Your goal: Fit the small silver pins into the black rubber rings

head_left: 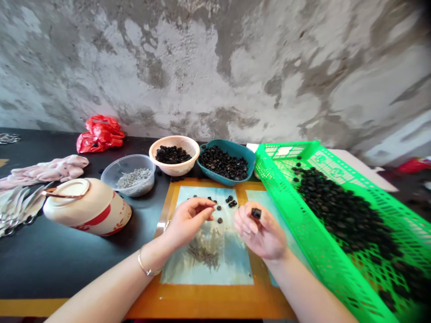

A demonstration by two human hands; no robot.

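My right hand (261, 231) is closed around a small black cylindrical piece (256, 213), which sticks up between thumb and forefinger. To its left, my left hand (188, 222) hovers with thumb and fingertips brought together; whatever they pinch, if anything, is too small to make out. Below both hands lies a light-blue sheet (235, 271) on the orange-brown board (168, 296). Several small black ring-like pieces (231, 201) are scattered on it just beyond my fingers. Nearer to me on the sheet is a loose pile of thin grey metal pins (204, 255).
Behind the board stand a clear bowl of grey pins (144, 190), a pink bowl (175, 168) and a teal basin (225, 179), both with black pieces. A green crate (286, 215) holds more at right. Leftward are a cream canister (84, 208), gloves (50, 170) and a red bag (100, 134).
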